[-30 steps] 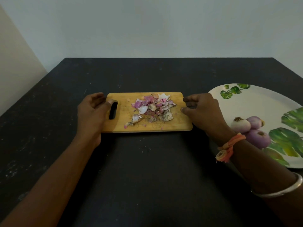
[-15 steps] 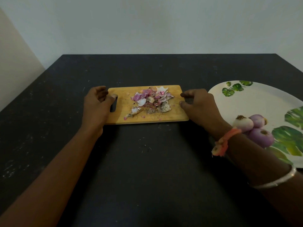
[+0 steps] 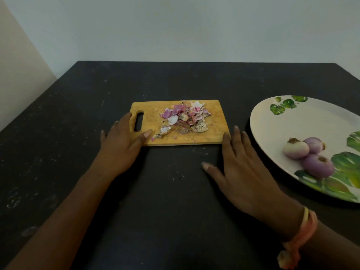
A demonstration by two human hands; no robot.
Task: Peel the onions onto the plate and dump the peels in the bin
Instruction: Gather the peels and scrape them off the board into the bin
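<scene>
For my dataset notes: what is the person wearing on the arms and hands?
Both forearms are bare, with no sleeves and no gloves. The right hand has an orange thread band tied at the wrist, its knotted end hanging. The left hand wears nothing visible.

Wooden cutting board (image 3: 212,121), dark speckled table (image 3: 175,201), pale wall (image 3: 175,26)

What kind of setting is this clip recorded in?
Probably a home kitchen counter: a wooden cutting board with onion peels, a leaf-print plate holding peeled onions, on a dark stone-like worktop.
</scene>
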